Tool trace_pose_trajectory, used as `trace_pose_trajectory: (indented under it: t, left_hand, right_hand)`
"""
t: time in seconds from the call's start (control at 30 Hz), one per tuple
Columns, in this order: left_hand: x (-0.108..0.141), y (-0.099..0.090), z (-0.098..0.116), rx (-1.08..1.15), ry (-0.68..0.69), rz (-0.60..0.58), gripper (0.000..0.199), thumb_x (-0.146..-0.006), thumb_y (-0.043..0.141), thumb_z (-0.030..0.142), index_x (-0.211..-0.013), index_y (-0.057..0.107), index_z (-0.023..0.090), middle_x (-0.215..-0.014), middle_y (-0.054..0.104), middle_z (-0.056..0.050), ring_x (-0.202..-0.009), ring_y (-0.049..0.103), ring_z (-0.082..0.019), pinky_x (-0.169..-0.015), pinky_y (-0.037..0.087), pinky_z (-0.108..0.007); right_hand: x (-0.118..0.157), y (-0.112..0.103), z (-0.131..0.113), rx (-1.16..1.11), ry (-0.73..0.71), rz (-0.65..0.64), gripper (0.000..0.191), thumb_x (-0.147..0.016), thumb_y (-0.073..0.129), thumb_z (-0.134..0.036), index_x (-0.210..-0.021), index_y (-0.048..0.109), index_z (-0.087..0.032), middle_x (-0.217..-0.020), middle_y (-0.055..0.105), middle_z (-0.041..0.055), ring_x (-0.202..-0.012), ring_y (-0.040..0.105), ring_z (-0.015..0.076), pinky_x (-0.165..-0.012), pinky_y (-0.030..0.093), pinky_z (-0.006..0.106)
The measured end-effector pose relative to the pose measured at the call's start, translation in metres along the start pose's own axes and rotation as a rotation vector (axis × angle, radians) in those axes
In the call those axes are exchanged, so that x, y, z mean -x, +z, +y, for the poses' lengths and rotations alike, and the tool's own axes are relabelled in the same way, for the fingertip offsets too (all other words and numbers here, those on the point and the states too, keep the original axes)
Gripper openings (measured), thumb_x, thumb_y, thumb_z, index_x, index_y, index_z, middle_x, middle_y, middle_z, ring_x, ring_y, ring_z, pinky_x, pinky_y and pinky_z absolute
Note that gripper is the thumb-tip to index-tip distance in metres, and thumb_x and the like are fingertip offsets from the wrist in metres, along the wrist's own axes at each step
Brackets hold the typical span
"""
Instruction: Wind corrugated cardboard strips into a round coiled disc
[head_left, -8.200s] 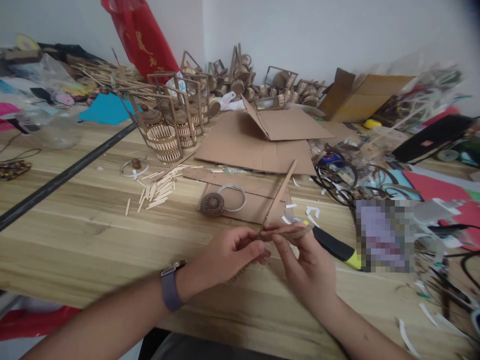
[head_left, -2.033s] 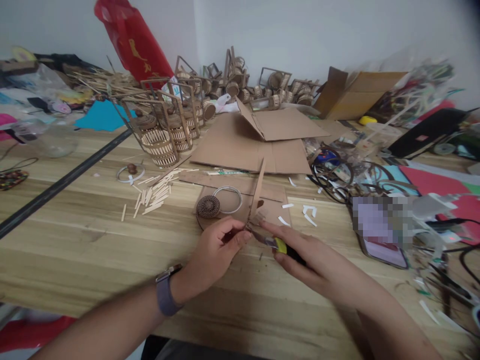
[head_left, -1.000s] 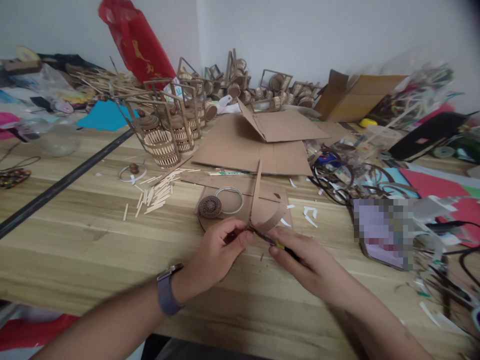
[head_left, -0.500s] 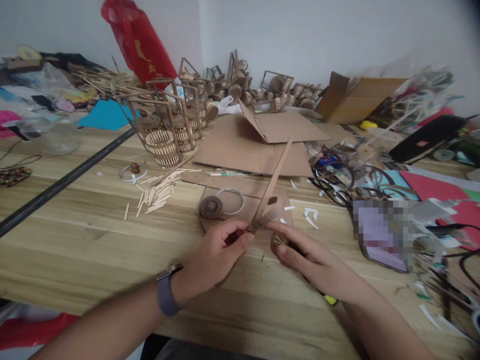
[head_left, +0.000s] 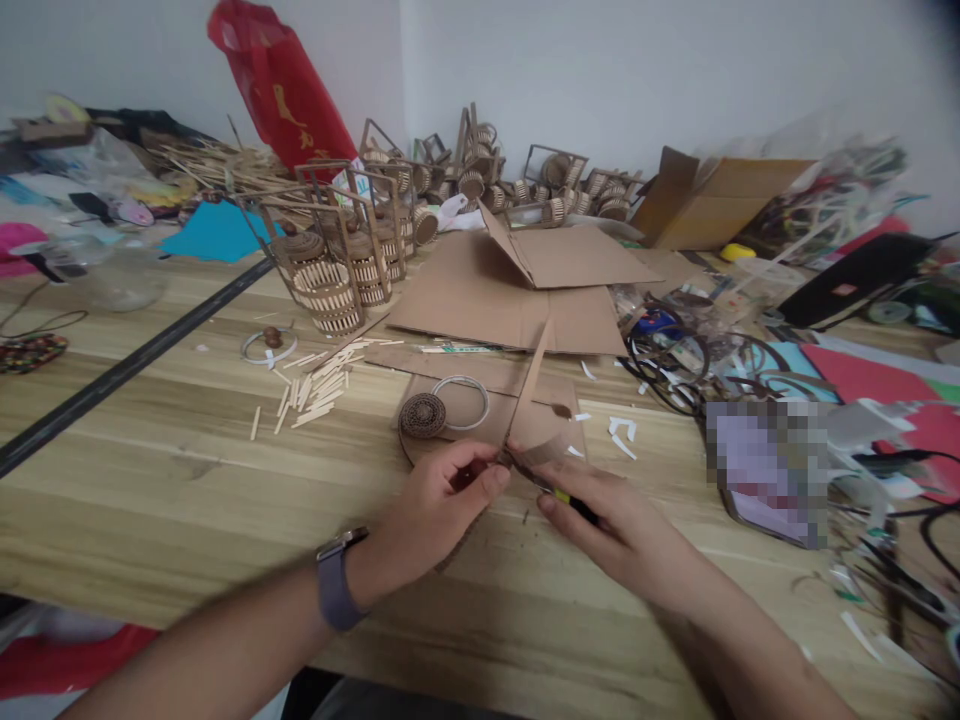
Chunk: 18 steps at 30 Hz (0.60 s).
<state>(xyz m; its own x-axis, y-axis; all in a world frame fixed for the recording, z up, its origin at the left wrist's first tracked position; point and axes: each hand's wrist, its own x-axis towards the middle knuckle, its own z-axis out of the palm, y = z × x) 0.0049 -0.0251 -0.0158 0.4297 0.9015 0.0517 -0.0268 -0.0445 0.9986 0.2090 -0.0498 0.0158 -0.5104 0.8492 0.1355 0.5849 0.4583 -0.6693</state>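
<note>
My left hand (head_left: 431, 510), with a watch (head_left: 341, 543) on the wrist, pinches the near end of a long brown cardboard strip (head_left: 534, 370) that points away from me. In my right hand (head_left: 626, 525) is a yellow-and-black utility knife (head_left: 574, 502), its front end against the strip close to my left fingertips. Its blade is partly hidden and blurred. Just beyond my left hand lie a tightly rolled cardboard coil (head_left: 422, 414) and a pale ring (head_left: 486, 405), both on a cardboard piece (head_left: 517, 418).
Larger cardboard sheets (head_left: 457, 290) lie behind. Small lidded stick baskets (head_left: 328, 300) stand at the left, near scattered short sticks (head_left: 319, 395). A long dark bar (head_left: 135, 365) crosses the left side. On the right are a phone (head_left: 765, 475), cables and paper scraps (head_left: 622, 437).
The knife's front has swung from beside my right fingers onto the strip near my left hand. The strip's far end has dropped toward me and left. My left hand barely moved.
</note>
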Motion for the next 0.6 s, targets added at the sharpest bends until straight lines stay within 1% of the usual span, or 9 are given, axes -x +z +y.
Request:
trace_pose_trajectory:
  t: [0.07,0.17,0.23,0.37,0.47,0.5,0.53,0.57,0.6]
  left_hand:
    - [-0.0004,0.0004,-0.0019,0.065,-0.043,-0.023,0.031,-0.088,0.061,0.043,-0.101,0.069,0.016,-0.082,0.064,-0.002,-0.069,0.053,-0.013,-0.062,0.042,-0.023]
    - [-0.0009,0.0009,-0.0040,0.090,-0.113,-0.034,0.041,-0.086,0.061,0.054,-0.092,0.066,0.014,-0.067,0.055,0.002,-0.055,0.045,-0.010,-0.050,0.036,-0.022]
    - [-0.0010,0.0007,-0.0043,0.096,-0.122,-0.030,0.044,-0.086,0.059,0.057,-0.091,0.065,0.014,-0.065,0.052,0.002,-0.053,0.044,-0.010,-0.048,0.035,-0.022]
    - [-0.0002,-0.0007,-0.0023,0.087,-0.067,-0.072,0.043,-0.088,0.055,0.057,-0.090,0.063,0.015,-0.068,0.053,0.001,-0.056,0.046,-0.010,-0.051,0.036,-0.022]
    - [0.0007,-0.0015,-0.0003,0.008,-0.050,-0.061,0.037,-0.092,0.052,0.050,-0.087,0.063,0.015,-0.064,0.049,0.004,-0.055,0.043,-0.009,-0.051,0.033,-0.021]
    - [0.0009,-0.0015,0.0005,-0.016,-0.047,-0.053,0.035,-0.093,0.051,0.047,-0.088,0.063,0.015,-0.063,0.048,0.004,-0.056,0.042,-0.009,-0.051,0.033,-0.021]
    - [0.0011,-0.0015,0.0013,-0.034,-0.042,-0.046,0.033,-0.094,0.051,0.044,-0.089,0.064,0.015,-0.064,0.048,0.004,-0.057,0.042,-0.009,-0.052,0.033,-0.021]
    - [0.0012,-0.0015,0.0022,-0.044,-0.036,-0.042,0.031,-0.094,0.051,0.043,-0.089,0.064,0.015,-0.065,0.049,0.003,-0.058,0.042,-0.009,-0.053,0.033,-0.022]
    - [0.0012,-0.0015,0.0032,-0.049,-0.030,-0.042,0.030,-0.095,0.050,0.041,-0.089,0.064,0.015,-0.066,0.051,0.003,-0.058,0.043,-0.009,-0.053,0.033,-0.021]
  right_hand:
    - [-0.0010,0.0009,-0.0014,0.014,-0.017,0.004,0.040,-0.098,0.044,-0.025,-0.136,0.055,-0.027,-0.114,0.072,0.0081,-0.104,0.068,0.0219,-0.089,0.056,0.037]
    - [-0.0020,0.0028,-0.0028,0.013,-0.025,0.006,0.040,-0.098,0.044,-0.023,-0.136,0.055,-0.026,-0.113,0.072,0.0089,-0.103,0.068,0.0218,-0.086,0.057,0.035]
    - [-0.0024,0.0033,-0.0037,-0.018,-0.018,0.011,0.039,-0.098,0.043,-0.025,-0.135,0.056,-0.026,-0.115,0.072,0.0090,-0.104,0.068,0.0220,-0.087,0.057,0.036]
    - [-0.0021,0.0015,-0.0055,-0.127,0.029,0.017,0.038,-0.099,0.043,-0.034,-0.132,0.060,-0.026,-0.123,0.069,0.0083,-0.114,0.064,0.0224,-0.097,0.054,0.039]
    - [-0.0002,0.0009,-0.0051,-0.210,0.108,0.030,0.040,-0.097,0.045,-0.044,-0.127,0.064,-0.026,-0.117,0.071,0.0088,-0.114,0.064,0.0231,-0.097,0.053,0.040]
    - [0.0008,0.0013,-0.0045,-0.249,0.147,0.040,0.042,-0.096,0.047,-0.048,-0.125,0.066,-0.026,-0.111,0.072,0.0090,-0.109,0.065,0.0228,-0.094,0.054,0.039]
    - [0.0018,0.0021,-0.0037,-0.304,0.192,0.050,0.043,-0.094,0.049,-0.051,-0.124,0.067,-0.025,-0.101,0.072,0.0084,-0.099,0.067,0.0216,-0.088,0.056,0.037]
    - [0.0028,0.0032,-0.0029,-0.383,0.237,0.057,0.045,-0.092,0.051,-0.054,-0.123,0.067,-0.025,-0.089,0.070,0.0066,-0.086,0.067,0.0194,-0.079,0.058,0.034]
    - [0.0036,0.0046,-0.0021,-0.487,0.276,0.062,0.047,-0.091,0.054,-0.056,-0.123,0.067,-0.024,-0.078,0.065,0.0035,-0.073,0.064,0.0163,-0.069,0.056,0.031]
